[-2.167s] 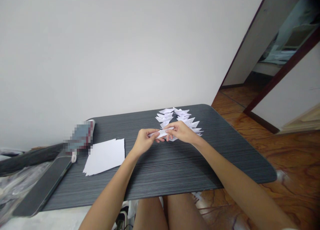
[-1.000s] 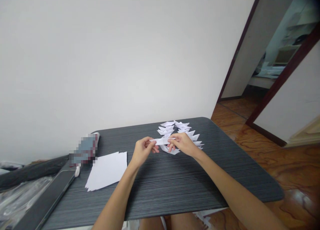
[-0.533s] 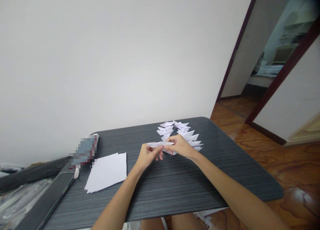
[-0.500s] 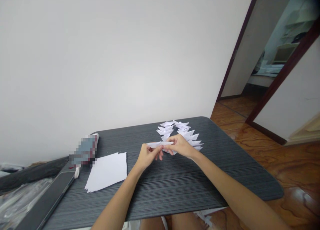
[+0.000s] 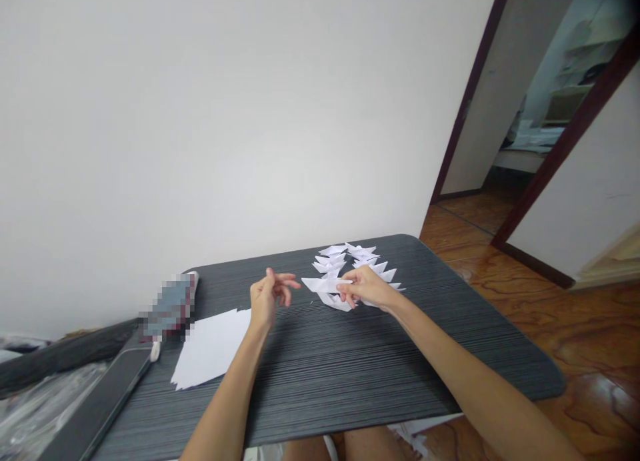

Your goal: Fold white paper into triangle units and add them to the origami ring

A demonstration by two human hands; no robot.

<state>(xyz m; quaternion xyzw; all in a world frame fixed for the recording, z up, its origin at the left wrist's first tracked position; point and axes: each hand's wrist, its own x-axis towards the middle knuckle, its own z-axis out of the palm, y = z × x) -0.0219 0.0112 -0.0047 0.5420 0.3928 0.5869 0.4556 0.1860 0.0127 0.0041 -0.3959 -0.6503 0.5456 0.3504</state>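
My right hand [image 5: 367, 287] pinches a folded white paper piece [image 5: 323, 284] above the dark striped table [image 5: 350, 361]. My left hand [image 5: 267, 295] hovers a little to the left of it with fingers spread and nothing in them. Just behind the right hand, several folded paper boats [image 5: 357, 261] lie in two rows on the table. A stack of plain white sheets [image 5: 215, 346] lies to the left of my left forearm.
A dark flat device [image 5: 85, 414] lies along the table's left edge beside a blurred grey object [image 5: 167, 304]. A white wall stands close behind the table. Wooden floor [image 5: 550, 294] and an open doorway are to the right.
My left hand has let go of the folded paper and moved left with its fingers spread. My right hand alone keeps the piece, near the rows of boats.
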